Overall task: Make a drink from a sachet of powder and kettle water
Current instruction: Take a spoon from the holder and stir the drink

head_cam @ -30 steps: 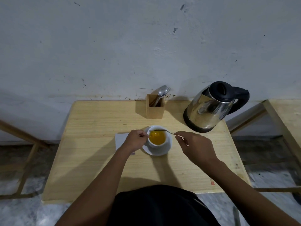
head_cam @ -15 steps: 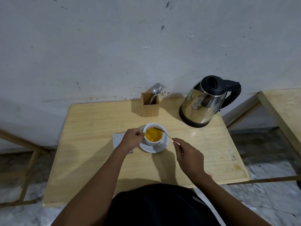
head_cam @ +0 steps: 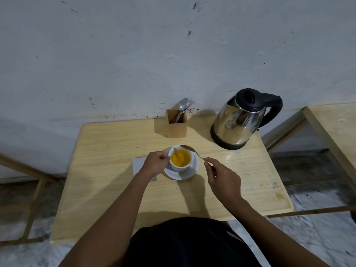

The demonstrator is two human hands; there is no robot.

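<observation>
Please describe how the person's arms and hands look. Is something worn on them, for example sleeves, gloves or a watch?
Both forearms are bare up to the frame's edge: no sleeves, no gloves. The left hand and right hand show no ring, watch or bracelet. The only clothing visible is a black garment on the body.

Dim overhead light, soft shadows, glare on kettle (head_cam: pixel 238 120), edges warped

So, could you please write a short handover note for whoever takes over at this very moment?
Left hand: closed on the handle side of the cup.
Right hand: fingers pinch the spoon, its bowl above the cup's far rim.
Cup sits on the saucer, holding orange drink. Kettle stands at the table's back right.
Done: powder and water in.
Left: probably put the spoon down.
</observation>
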